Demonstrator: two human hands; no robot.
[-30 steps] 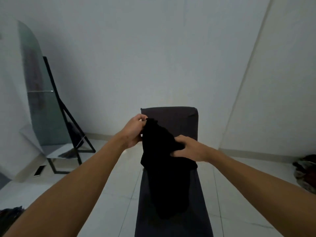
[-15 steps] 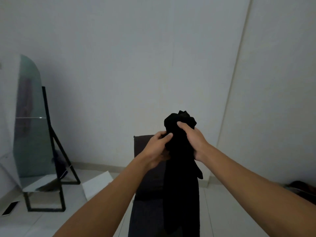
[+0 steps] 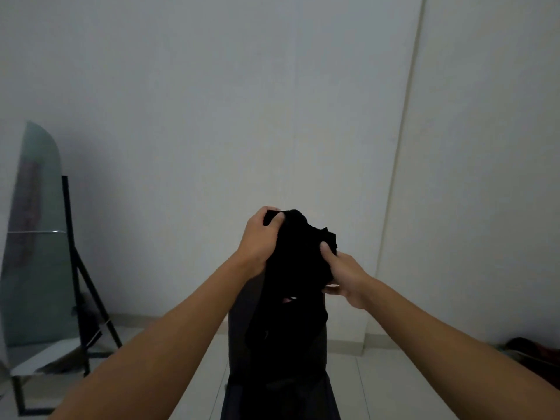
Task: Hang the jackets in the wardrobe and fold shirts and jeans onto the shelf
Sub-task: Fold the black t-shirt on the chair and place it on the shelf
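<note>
Where white walls (image 3: 212, 101) meet, a mirror (image 3: 36, 237) leans.

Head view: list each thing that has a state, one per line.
black garment: bunched, held up in both hands, lower part hanging
left hand: gripping the garment's top
right hand: gripping the garment's side
dark chair: upright behind the garment
standing mirror: leaning on its stand
</note>
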